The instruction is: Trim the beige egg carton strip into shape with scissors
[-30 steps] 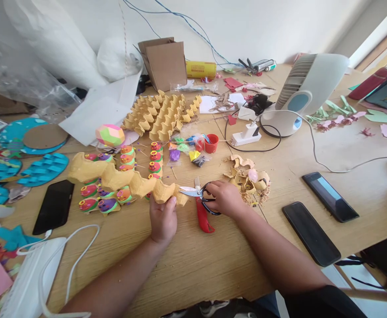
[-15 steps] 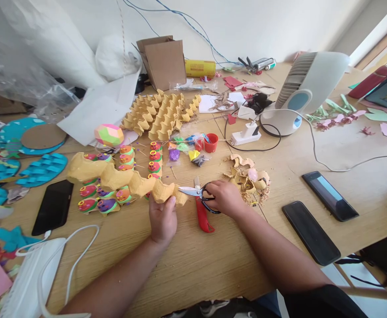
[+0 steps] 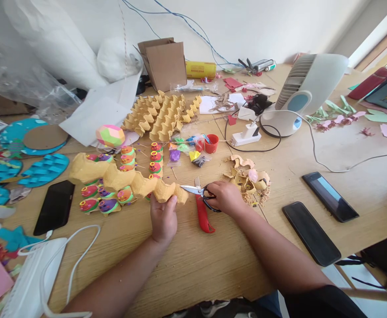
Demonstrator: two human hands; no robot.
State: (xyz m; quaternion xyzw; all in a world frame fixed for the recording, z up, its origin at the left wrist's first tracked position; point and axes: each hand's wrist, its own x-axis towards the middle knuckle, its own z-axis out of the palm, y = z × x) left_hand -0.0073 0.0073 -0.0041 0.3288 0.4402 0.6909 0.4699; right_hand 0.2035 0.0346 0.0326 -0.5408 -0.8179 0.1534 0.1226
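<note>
Pinched between thumb and fingers of the left hand [image 3: 164,218]: an egg-carton strip [image 3: 142,183] of dull yellow molded pulp, matte and slightly rough, wavy with rounded humps and dips. Raised over the bench [image 3: 180,271], slanting down from left to right. Gripped in the right hand [image 3: 225,198], with fingers curled about black loops: scissors [image 3: 196,191] with smooth, shiny metal blades, pointed at the strip's right end. Cannot tell about contact between tip and pulp. Just below the scissors and partly covered by them, a glossy, curved red handle [image 3: 204,216].

Below and behind the strip, partly blocked from view by it: decorated cups [image 3: 89,204] in red, purple and orange, round-topped, trimmed with green and yellow. Toward the far edge, ridged egg trays [image 3: 163,117] of similar yellow pulp, then a flat-sided cardboard box [image 3: 165,66]. Just beyond the right hand, a crumbly heap of pulp scraps [image 3: 246,176]; farther back, a white power strip [image 3: 246,136] and a slatted white fan [image 3: 319,84]. Near the right part of the near edge, a glossy phone [image 3: 328,196] beside a flat black slab [image 3: 310,232].
</note>
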